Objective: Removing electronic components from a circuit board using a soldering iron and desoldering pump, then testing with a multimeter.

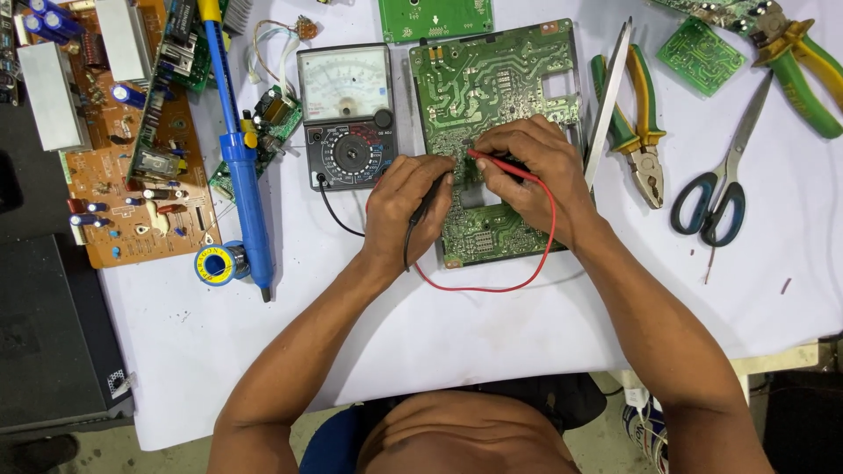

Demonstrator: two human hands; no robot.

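A green circuit board (496, 96) is laid on the white sheet (492, 333) covering the desk, near the middle of its far edge. Both hands are rested on the board's centre. The left hand (406, 206) is curled around a black probe (428, 204), which is pinched between thumb and fingers with its tip pointed at the board. The right hand (536, 175) is closed on a red probe (493, 164), held like a pen, its tip set on the board just beside the black one. A red lead (518, 279) is looped from the right hand round toward the near edge and back under the left wrist; a black lead (338, 215) is run from the left hand to an analogue meter (347, 114) lying just left of the board.

Further left, a blue desoldering pump (239, 149) is laid lengthwise, with a solder reel (219, 263) touching its near end. A brown board (132, 158) with capacitors is seen at the desk's left edge. Right of the green board, tweezers (608, 101) are laid beside pliers (637, 132) with green and yellow handles, then scissors (724, 171). A small green board (701, 54) and a second pair of pliers (799, 66) are placed at the far right corner.
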